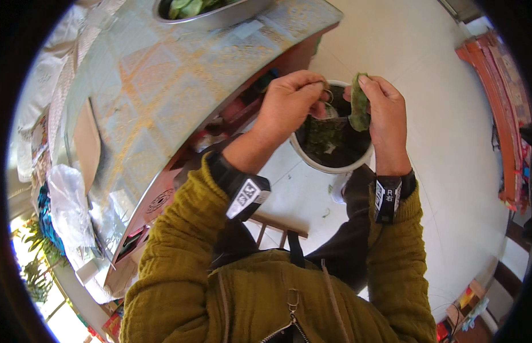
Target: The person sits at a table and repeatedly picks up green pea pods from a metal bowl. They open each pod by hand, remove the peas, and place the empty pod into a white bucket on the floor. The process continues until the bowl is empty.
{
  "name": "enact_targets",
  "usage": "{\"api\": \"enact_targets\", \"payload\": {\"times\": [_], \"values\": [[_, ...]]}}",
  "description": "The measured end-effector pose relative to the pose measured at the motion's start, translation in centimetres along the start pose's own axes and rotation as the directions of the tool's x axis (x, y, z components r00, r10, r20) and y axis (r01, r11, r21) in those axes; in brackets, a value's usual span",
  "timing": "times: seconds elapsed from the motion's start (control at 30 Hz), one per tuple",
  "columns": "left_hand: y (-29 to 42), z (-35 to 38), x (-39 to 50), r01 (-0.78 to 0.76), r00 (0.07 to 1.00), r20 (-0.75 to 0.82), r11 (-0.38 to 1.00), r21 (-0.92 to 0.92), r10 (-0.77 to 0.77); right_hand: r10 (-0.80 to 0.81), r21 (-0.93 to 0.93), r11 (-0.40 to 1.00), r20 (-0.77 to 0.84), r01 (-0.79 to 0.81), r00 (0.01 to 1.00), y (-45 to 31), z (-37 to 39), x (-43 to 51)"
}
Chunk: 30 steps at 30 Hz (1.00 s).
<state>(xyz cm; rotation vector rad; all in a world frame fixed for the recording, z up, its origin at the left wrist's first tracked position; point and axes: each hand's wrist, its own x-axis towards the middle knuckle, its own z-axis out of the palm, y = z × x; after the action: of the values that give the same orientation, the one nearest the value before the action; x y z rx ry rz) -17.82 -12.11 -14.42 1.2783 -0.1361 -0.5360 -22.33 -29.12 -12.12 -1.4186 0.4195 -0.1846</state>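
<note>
My right hand [388, 109] holds a flat green bean pod [359, 105] upright between thumb and fingers. To its left, the fingertips of my left hand [291, 96] are pinched together on a thin curled strip [330, 96], small and partly hidden by the fingers. Both hands are above a round white-rimmed bucket [311, 162] on the floor. Dark inside, the bucket holds green scraps [324, 135] and something pale beneath my left fingers. At the top, a metal basin [223, 19] of green pods [191, 7] rests on the table.
A table with a patterned, clear-covered top [163, 85] runs along my left, its shelf below filled with items. On it lie a brown board [86, 148] and a plastic bag [71, 206]. A wooden stool [272, 227] shows between my legs. Red-brown furniture [489, 115] stands right.
</note>
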Motion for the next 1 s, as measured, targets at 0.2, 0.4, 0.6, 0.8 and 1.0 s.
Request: {"api": "enact_targets", "payload": {"times": [0.2,0.4,0.6,0.8,1.0], "values": [[-0.5,0.4,-0.1,0.003,1.000,0.021,0.998,0.055,-0.004,0.028,0.166,0.986,-0.097,-0.012,0.995,0.2,-1.2,0.6],[-2.3,0.5,0.1,-0.413,0.908,0.295,0.740,0.530,0.296,-0.004,0.129,0.991,-0.129,0.021,0.992,0.1,-1.4,1.1],[-1.1,0.3,-1.5,-0.456,0.888,0.384,0.387,0.801,0.252,0.000,0.147,0.989,-0.104,0.015,0.995,0.2,-1.5,0.9],[4.8,-6.8,-3.4,-0.331,0.852,0.129,0.331,0.883,0.508,-0.030,0.112,0.993,-0.070,0.038,0.997,0.3,-2.0,0.8],[11.3,-22.6,-8.1,0.183,0.778,-0.181,0.059,0.981,0.602,-0.003,0.183,0.983,-0.078,0.017,0.997,0.6,-2.0,1.1]]}}
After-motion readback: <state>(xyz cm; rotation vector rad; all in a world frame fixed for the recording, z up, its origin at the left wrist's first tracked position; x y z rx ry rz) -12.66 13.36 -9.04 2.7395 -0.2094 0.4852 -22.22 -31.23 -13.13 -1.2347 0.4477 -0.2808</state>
